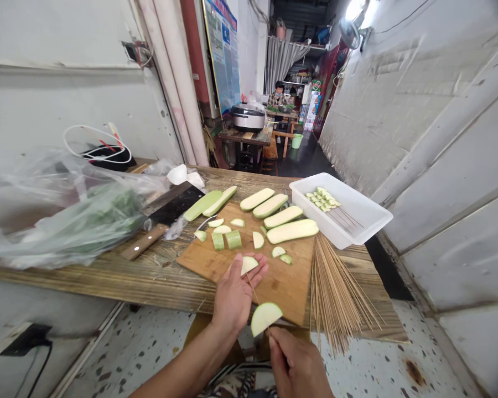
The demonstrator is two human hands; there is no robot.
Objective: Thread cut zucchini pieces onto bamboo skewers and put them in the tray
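The left hand [237, 293] curls its fingers [259, 270] around a pale half-moon zucchini slice [249, 265] on a thin bamboo skewer [253, 293], while the right hand [294, 365] pinches the skewer beneath a second slice [265, 318], just beyond the tabletop's [149, 282] near edge. The moist, stiff flesh looks slippery and splittable, so the firm green rind seems the safest hold.

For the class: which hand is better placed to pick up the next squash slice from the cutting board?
Left, probably: the left hand is over the near edge of the wooden cutting board, though holding a squash slice. The right hand is lower, off the board, pinching the bamboo skewer below another slice.
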